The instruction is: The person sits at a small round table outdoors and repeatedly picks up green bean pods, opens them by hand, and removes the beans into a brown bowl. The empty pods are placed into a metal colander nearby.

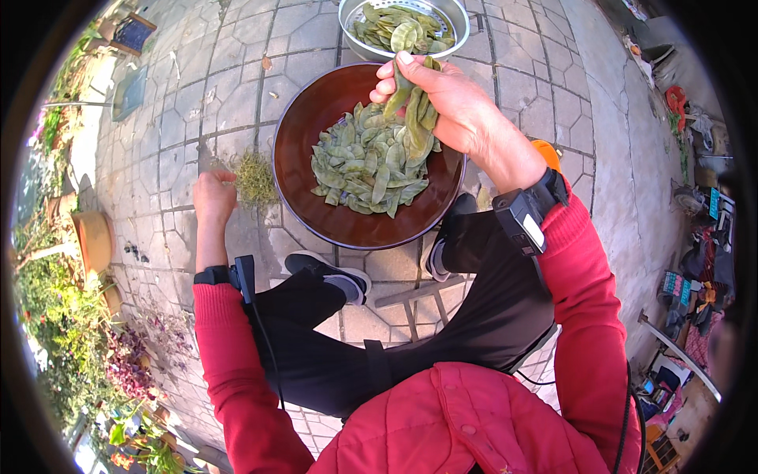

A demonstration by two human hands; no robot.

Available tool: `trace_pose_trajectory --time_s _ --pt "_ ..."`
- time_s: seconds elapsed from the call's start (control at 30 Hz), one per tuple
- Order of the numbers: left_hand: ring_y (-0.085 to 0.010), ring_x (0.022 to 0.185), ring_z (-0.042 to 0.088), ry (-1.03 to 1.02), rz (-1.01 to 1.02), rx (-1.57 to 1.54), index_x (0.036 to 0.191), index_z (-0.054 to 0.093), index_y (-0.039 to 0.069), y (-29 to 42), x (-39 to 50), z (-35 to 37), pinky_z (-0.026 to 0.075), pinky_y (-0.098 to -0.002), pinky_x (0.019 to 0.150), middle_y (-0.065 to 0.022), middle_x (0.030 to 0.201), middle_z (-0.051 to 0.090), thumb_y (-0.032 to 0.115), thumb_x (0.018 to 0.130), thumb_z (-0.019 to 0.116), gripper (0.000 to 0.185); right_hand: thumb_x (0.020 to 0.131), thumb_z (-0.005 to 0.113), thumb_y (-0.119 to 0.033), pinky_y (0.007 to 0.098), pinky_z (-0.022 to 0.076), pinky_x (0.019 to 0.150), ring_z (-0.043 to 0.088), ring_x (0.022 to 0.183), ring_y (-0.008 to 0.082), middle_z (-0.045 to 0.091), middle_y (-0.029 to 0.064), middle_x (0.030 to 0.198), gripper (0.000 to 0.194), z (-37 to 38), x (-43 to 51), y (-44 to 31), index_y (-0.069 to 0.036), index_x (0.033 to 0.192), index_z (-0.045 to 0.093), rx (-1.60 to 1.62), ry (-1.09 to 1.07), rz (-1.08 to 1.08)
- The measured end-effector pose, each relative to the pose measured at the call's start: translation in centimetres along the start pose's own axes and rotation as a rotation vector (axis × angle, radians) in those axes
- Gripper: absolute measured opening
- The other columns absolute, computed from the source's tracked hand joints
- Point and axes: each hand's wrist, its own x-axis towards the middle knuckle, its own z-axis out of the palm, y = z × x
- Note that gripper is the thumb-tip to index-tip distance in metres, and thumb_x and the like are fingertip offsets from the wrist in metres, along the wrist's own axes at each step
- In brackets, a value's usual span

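My right hand [441, 98] holds several flat green bean pods [417, 112] above the back right part of a large brown basin [367, 231]. Inside the basin lies a heap of flat bean pods [370, 160]. Behind it, a metal pan with a perforated insert [463, 29] holds more pods [402, 29]. My left hand [214, 192] is left of the basin with its fingers curled, close to a small pile of green trimmings [254, 178] on the paving. Whether it holds anything small cannot be made out.
My shoes [325, 269] rest on the paving stones just before the basin. Potted plants [92, 243] line the left side. An orange object [546, 154] shows partly behind my right wrist. A concrete strip [616, 148] and assorted household items [704, 260] are at the right.
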Motion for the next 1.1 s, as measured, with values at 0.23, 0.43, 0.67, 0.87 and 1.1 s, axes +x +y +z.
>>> trace_pose_trajectory --time_s 0.23,0.43,0.67,0.87,1.1 --pt "-0.032 0.094 0.075 -0.041 -0.076 0.15 0.101 0.079 0.012 1.2 0.3 1.8 0.059 -0.0422 0.083 -0.0177 0.098 0.076 0.01 0.084 0.069 0.019 0.106 0.058 -0.025 0.0332 0.0568 0.07 0.068 0.082 0.0175 0.066 0.006 0.092 0.025 -0.5 -0.1 -0.7 -0.002 0.104 0.067 0.095 0.08 -0.066" --pt "-0.0388 0.093 0.073 -0.103 0.266 0.07 0.1 0.078 0.014 9.3 -0.4 8.8 0.059 -0.0478 0.082 -0.0184 0.1 0.075 0.014 0.088 0.065 0.018 0.097 0.074 -0.027 0.0293 0.0536 0.062 0.057 0.064 0.0111 0.06 0.0006 0.075 0.024 -0.9 -0.3 -0.9 -0.003 0.094 0.068 0.014 0.076 -0.136" --pt "-0.0396 0.097 0.071 -0.421 0.334 -0.058 0.096 0.075 0.01 18.9 -3.9 19.9 0.058 -0.0488 0.084 -0.0184 0.107 0.071 0.014 0.086 0.066 0.013 0.086 0.085 -0.025 0.0259 0.0419 0.058 0.05 0.059 0.007 0.056 -0.0031 0.072 0.026 -0.7 -0.2 -0.8 -0.006 0.093 0.07 -0.112 0.17 -0.141" --pt "-0.0382 0.1 0.069 -0.361 0.233 -0.137 0.098 0.069 0.005 20.8 -5.8 24.1 0.057 -0.0492 0.084 -0.0161 0.115 0.062 0.012 0.086 0.069 0.014 0.087 0.081 -0.025 0.0272 0.0395 0.053 0.049 0.053 0.0093 0.057 0.0007 0.062 0.028 -0.2 -0.4 -1.0 -0.003 0.095 0.068 -0.166 0.112 -0.087" --pt "-0.0252 0.073 0.071 -0.508 0.443 -0.407 0.088 0.07 0.002 18.9 -4.3 18.9 0.055 -0.038 0.066 -0.0117 0.08 0.071 0.005 0.086 0.073 0.005 0.089 0.076 -0.025 0.0348 0.0507 0.065 0.064 0.065 0.0209 0.068 0.0109 0.074 0.023 -0.9 -0.2 -0.6 -0.004 0.095 0.074 -0.649 0.177 -0.114"
